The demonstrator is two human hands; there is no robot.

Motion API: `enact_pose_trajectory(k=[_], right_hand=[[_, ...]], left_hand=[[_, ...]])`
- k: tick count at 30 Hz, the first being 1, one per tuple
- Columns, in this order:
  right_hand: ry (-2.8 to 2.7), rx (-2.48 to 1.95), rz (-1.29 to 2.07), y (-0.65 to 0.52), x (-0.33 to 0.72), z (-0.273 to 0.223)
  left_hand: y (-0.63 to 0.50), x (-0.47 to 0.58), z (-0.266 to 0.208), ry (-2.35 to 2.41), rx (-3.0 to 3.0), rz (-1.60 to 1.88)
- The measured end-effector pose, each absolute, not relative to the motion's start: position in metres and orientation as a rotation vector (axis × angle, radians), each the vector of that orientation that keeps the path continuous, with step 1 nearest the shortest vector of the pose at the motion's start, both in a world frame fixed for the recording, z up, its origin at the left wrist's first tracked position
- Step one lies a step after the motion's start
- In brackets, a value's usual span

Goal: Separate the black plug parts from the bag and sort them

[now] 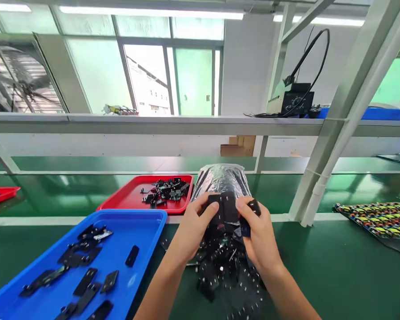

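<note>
Between my hands, flat black rectangular plastic pieces (pixel 228 208) are held upright side by side above a heap. My left hand (pixel 194 224) pinches their left side between thumb and fingers. On the right, my right hand (pixel 260 233) is closed on another small black piece (pixel 254 207), its thumb against the neighbouring pieces. Below lies a loose pile of black parts with shiny metal dots (pixel 225 266), spilling from a silvery plastic bag (pixel 222 175). How many pieces each hand holds is partly hidden by the fingers.
A blue tray (pixel 160 218) with several black pieces lies to the left. Behind it, a red tray (pixel 130 189) holds a pile of small black parts. A white post (pixel 326 146) rises at right, near rows of colourful components (pixel 380 218). A shelf (pixel 153 126) crosses above.
</note>
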State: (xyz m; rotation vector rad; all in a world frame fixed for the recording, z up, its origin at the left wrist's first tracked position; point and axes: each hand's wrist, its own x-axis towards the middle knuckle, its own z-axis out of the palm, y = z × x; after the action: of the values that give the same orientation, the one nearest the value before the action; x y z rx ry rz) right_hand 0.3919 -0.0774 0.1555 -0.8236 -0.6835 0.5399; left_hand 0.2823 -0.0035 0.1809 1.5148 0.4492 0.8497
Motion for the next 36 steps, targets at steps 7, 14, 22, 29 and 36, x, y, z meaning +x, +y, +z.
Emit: enact_pose_trajectory(k=[7, 14, 22, 29, 36], right_hand=[[-0.856, -1.079, 0.332, -0.056, 0.408, 0.132], [-0.674, -0.849, 0.705, -0.042, 0.41, 0.13], [-0.887, -1.066, 0.617, -0.042, 0.415, 0.125], [-0.637, -1.003, 0.498, -0.044, 0.423, 0.132], [-0.494, -0.928, 0.383, -0.053, 0.418, 0.143]], left_hand=[[0.017, 0.295, 0.16, 0.502, 1.492, 0.842], [0.027, 0.304, 0.154, 0.476, 1.148, 0.693], [0.024, 0.304, 0.156, 0.425, 0.956, 0.754], [0.026, 0.288, 0.162, 0.358, 1.342, 0.544], [0.035, 0.279, 0.169, 0.148, 1.895, 0.297]])
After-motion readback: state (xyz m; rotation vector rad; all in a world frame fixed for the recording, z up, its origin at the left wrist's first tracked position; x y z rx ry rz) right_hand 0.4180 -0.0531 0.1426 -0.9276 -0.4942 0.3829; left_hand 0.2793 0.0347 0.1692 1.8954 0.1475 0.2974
